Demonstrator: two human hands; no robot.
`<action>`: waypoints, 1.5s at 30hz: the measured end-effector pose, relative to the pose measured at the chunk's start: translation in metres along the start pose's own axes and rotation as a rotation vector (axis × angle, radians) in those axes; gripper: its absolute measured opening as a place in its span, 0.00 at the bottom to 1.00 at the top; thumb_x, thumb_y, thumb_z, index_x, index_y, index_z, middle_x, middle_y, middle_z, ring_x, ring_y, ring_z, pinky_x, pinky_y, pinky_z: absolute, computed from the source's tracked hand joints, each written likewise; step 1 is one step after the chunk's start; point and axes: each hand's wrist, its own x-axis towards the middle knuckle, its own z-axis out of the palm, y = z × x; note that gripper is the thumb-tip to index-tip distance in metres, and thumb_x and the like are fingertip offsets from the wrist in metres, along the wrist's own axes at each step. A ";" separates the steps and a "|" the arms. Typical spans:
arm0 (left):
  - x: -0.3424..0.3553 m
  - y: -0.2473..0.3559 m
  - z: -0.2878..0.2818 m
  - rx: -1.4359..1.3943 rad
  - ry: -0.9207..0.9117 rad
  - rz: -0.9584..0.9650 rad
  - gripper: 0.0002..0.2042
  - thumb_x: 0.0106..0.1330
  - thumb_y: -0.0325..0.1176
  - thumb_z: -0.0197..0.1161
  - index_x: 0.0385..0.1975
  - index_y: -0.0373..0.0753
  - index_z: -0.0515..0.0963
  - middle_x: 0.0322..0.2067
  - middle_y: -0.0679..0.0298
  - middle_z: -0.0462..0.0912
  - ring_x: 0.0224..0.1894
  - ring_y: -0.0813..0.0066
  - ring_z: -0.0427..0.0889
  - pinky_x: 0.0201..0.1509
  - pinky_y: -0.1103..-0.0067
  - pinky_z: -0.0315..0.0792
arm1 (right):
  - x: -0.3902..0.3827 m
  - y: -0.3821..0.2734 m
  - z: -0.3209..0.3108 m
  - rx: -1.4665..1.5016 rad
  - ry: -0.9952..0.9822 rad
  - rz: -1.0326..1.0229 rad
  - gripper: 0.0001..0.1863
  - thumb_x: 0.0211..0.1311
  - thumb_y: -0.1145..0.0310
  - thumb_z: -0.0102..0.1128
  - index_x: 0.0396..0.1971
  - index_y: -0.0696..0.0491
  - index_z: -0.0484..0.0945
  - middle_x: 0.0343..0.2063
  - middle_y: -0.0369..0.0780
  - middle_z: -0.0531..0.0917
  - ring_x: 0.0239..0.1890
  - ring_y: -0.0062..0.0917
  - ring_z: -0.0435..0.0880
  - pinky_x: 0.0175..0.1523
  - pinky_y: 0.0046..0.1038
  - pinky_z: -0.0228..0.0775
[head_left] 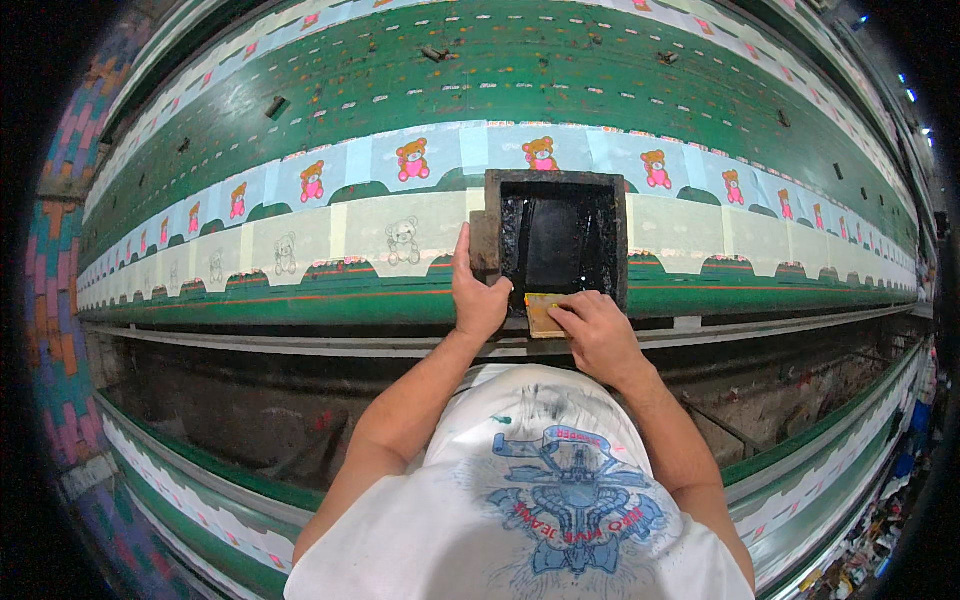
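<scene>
Smudged and printed, the white shirt [400, 530] on my chest lies nearest, so I'd lean in without letting its front brush the bench [380, 306]. Beyond it, my right hand [597, 330] pinches the yellowish squeegee [545, 316], fingers bunched on its right side, at the near edge of the frame [620, 240]. Whether its blade touches the screen [555, 240] I cannot tell; I judge that a level edge and even pressure would serve best. My left hand [480, 300] is at the frame's left side, fingers straight along the block [485, 240], thumb spread toward the near corner; how firmly it grips doesn't show. That hand should, I think, hold the frame flat and square, because a small slip could smear a line. The frame sits across the pale row [290, 255], outline bears to its left and plain pieces to its right, and its far end overlaps the blue row [360, 165] of coloured bears, where I'd watch for stray ink.
</scene>
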 end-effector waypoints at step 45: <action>0.003 0.028 0.008 0.019 -0.015 -0.032 0.55 0.58 0.15 0.69 0.93 0.32 0.57 0.84 0.44 0.70 0.86 0.52 0.71 0.92 0.63 0.62 | -0.009 0.009 -0.013 0.093 0.065 0.151 0.24 0.59 0.79 0.76 0.58 0.57 0.91 0.56 0.46 0.90 0.59 0.48 0.88 0.65 0.47 0.83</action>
